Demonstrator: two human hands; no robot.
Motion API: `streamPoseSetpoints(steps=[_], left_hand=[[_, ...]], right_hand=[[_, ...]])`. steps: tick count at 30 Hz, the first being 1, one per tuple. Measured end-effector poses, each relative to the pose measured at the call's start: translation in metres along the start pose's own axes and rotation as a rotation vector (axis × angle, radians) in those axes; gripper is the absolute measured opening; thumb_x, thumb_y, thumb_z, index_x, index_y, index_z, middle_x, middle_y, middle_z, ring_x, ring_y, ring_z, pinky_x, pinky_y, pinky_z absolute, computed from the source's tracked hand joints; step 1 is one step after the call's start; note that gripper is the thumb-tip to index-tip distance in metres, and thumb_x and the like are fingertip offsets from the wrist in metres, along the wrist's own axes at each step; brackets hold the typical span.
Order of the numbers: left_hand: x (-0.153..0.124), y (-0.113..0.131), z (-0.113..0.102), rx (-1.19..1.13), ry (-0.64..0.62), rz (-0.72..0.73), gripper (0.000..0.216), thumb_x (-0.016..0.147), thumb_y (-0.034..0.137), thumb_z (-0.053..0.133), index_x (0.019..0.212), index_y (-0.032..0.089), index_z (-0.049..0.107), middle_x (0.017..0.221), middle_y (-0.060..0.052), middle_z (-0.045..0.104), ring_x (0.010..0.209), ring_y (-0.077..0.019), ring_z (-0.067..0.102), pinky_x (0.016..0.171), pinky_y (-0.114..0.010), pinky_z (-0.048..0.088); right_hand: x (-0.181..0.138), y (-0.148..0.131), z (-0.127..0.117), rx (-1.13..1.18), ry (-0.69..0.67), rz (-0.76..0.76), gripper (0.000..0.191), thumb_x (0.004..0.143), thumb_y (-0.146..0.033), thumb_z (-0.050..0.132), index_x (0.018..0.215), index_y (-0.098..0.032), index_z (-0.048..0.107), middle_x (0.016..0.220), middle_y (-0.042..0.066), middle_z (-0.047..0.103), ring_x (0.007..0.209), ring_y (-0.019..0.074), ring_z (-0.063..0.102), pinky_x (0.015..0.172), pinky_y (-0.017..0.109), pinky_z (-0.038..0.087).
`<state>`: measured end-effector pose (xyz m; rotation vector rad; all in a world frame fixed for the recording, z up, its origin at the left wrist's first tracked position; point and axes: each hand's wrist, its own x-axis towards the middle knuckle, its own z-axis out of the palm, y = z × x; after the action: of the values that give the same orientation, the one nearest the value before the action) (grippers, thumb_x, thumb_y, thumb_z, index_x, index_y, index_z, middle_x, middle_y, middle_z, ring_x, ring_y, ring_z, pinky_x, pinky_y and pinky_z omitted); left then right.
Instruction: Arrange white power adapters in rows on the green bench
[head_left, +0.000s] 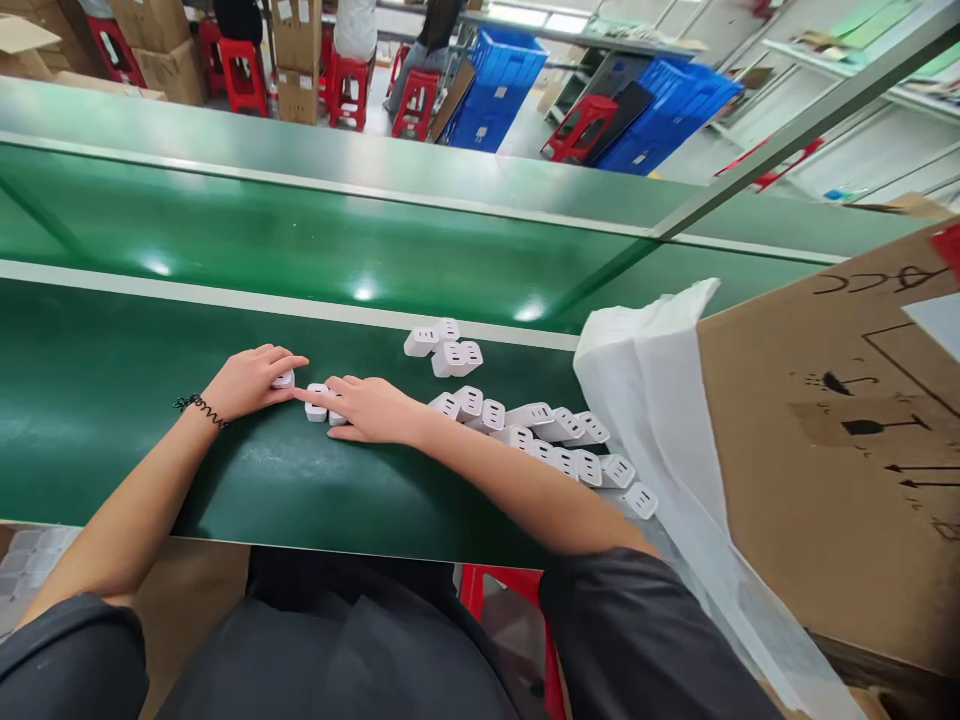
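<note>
My left hand (251, 382) is closed around a white power adapter (283, 380), with its slotted face showing between thumb and fingers. Just to the right, my right hand (375, 408) grips a pair of similar adapters standing side by side; one adapter (316, 403) shows clearly, and the other is partly under the fingers. The right index finger stretches left across their tops, almost reaching my left hand. Behind my right forearm, several loose adapters (564, 425) lie on the green work surface (322, 490), some hidden by the arm. A small group of adapters (450, 358) sits farther back.
A large cardboard box (832, 440) with a white plastic liner (645, 370) stands at the right, against the adapters. A raised green ledge (300, 225) runs along the back. Beyond it are red stools (242, 78), blue crates (495, 90) and seated people.
</note>
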<state>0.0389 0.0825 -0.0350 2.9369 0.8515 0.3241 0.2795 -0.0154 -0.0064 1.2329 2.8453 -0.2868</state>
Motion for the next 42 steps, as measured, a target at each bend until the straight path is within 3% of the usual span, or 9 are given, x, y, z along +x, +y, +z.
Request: streamPoseSetpoints(steps=[3, 6, 12, 15, 21, 25, 32, 38, 42], left_hand=[[-0.003, 0.007, -0.009, 0.008, 0.029, 0.03, 0.05, 0.092, 0.056, 0.051, 0.127, 0.022, 0.062, 0.124, -0.011, 0.067, 0.116, -0.0295, 0.059, 0.097, -0.046, 0.048], [-0.006, 0.019, -0.022, 0.015, 0.129, 0.073, 0.047, 0.089, 0.052, 0.057, 0.124, 0.022, 0.062, 0.128, -0.011, 0.064, 0.129, -0.0318, 0.05, 0.108, -0.05, 0.038], [-0.006, 0.049, -0.023, 0.028, 0.16, 0.13, 0.054, 0.076, 0.07, 0.066, 0.098, 0.021, 0.067, 0.103, -0.01, 0.07, 0.117, -0.0336, 0.057, 0.099, -0.049, 0.04], [-0.004, 0.055, -0.017, 0.027, 0.154, 0.155, 0.051, 0.077, 0.068, 0.067, 0.095, 0.021, 0.068, 0.097, -0.009, 0.07, 0.111, -0.0322, 0.058, 0.094, -0.047, 0.04], [-0.006, 0.05, -0.021, -0.059, 0.035, 0.206, 0.043, 0.087, 0.057, 0.064, 0.112, 0.022, 0.066, 0.098, -0.007, 0.071, 0.104, -0.0267, 0.058, 0.089, -0.042, 0.039], [-0.005, 0.05, -0.016, -0.047, 0.079, 0.179, 0.048, 0.085, 0.06, 0.065, 0.111, 0.02, 0.066, 0.091, -0.007, 0.071, 0.097, -0.0255, 0.06, 0.082, -0.039, 0.038], [-0.003, 0.06, -0.005, 0.033, 0.19, 0.129, 0.051, 0.087, 0.066, 0.058, 0.104, 0.019, 0.067, 0.079, -0.005, 0.067, 0.086, -0.0234, 0.058, 0.082, -0.038, 0.036], [-0.004, 0.064, -0.005, 0.034, 0.198, 0.093, 0.047, 0.086, 0.06, 0.063, 0.108, 0.019, 0.068, 0.08, -0.006, 0.067, 0.088, -0.0254, 0.058, 0.083, -0.039, 0.037], [-0.005, 0.063, -0.005, 0.013, 0.176, 0.065, 0.048, 0.084, 0.062, 0.064, 0.113, 0.023, 0.068, 0.082, -0.005, 0.069, 0.091, -0.0265, 0.059, 0.084, -0.041, 0.037]], right_hand=[[-0.02, -0.009, 0.007, 0.169, 0.145, 0.032, 0.085, 0.09, -0.051, 0.064, 0.157, -0.028, 0.018, 0.139, 0.013, 0.051, 0.112, 0.0289, 0.059, 0.085, 0.042, 0.055], [-0.037, -0.01, 0.019, 0.32, 0.327, 0.133, 0.086, 0.088, -0.056, 0.064, 0.156, -0.027, 0.018, 0.139, 0.012, 0.052, 0.12, 0.0294, 0.057, 0.096, 0.047, 0.052], [-0.039, -0.018, 0.051, 0.415, 0.521, 0.258, 0.067, 0.086, -0.059, 0.066, 0.137, -0.02, 0.046, 0.12, 0.012, 0.064, 0.107, 0.0272, 0.062, 0.089, 0.043, 0.054], [-0.036, -0.017, 0.06, 0.428, 0.588, 0.248, 0.052, 0.087, -0.056, 0.065, 0.123, -0.019, 0.054, 0.111, 0.011, 0.067, 0.099, 0.0257, 0.062, 0.085, 0.041, 0.054], [-0.037, -0.009, 0.067, 0.517, 0.653, 0.218, 0.047, 0.086, -0.05, 0.068, 0.12, -0.02, 0.053, 0.11, 0.01, 0.066, 0.1, 0.025, 0.062, 0.085, 0.041, 0.052], [-0.035, -0.01, 0.067, 0.542, 0.706, 0.242, 0.046, 0.087, -0.044, 0.068, 0.122, -0.021, 0.05, 0.113, 0.011, 0.063, 0.104, 0.0254, 0.058, 0.09, 0.042, 0.051], [-0.037, -0.015, 0.061, 0.604, 0.657, 0.236, 0.058, 0.081, -0.026, 0.065, 0.133, -0.02, 0.041, 0.125, 0.014, 0.052, 0.111, 0.0276, 0.051, 0.097, 0.048, 0.047], [-0.051, -0.007, 0.046, 0.768, 0.432, 0.138, 0.081, 0.068, -0.01, 0.054, 0.145, -0.024, 0.033, 0.14, 0.014, 0.039, 0.132, 0.0303, 0.04, 0.109, 0.053, 0.04], [-0.054, -0.002, 0.044, 0.786, 0.416, 0.14, 0.08, 0.074, -0.005, 0.05, 0.149, -0.026, 0.03, 0.135, 0.011, 0.049, 0.125, 0.027, 0.047, 0.107, 0.051, 0.043]])
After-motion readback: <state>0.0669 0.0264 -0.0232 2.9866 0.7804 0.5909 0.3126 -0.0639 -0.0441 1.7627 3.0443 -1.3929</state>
